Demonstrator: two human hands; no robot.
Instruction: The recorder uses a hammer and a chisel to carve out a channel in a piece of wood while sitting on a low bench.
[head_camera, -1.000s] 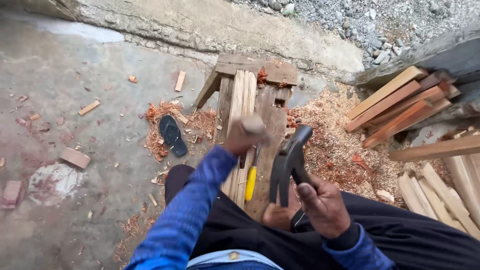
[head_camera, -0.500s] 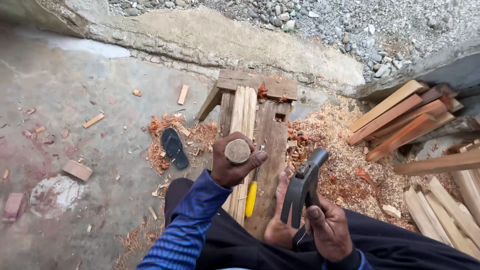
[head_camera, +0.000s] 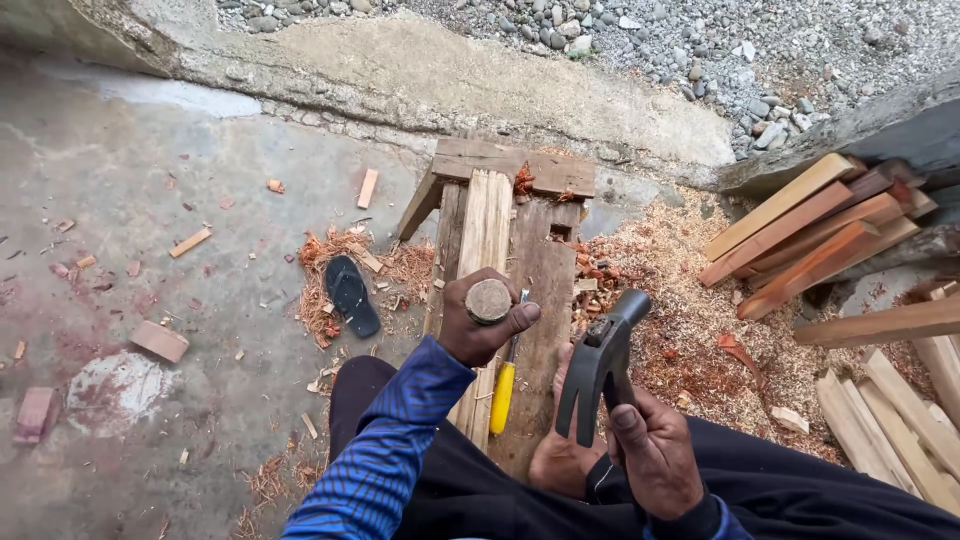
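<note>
1. Over the near end of the worn wooden bench (head_camera: 545, 270): left hand (head_camera: 478, 325) clenches a round-ended wooden peg (head_camera: 489, 299), upright.
2. Right hand (head_camera: 652, 455) grips a dark steel claw hammer (head_camera: 598, 362) mid-handle.
3. Peg likely stiff, light; hold below its top.

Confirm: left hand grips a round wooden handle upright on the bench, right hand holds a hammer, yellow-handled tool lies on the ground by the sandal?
Not quite. Head view: the yellow-handled tool lies on the bench, beside the left hand, not by the sandal. The handle, right hand and hammer are as stated.
</note>
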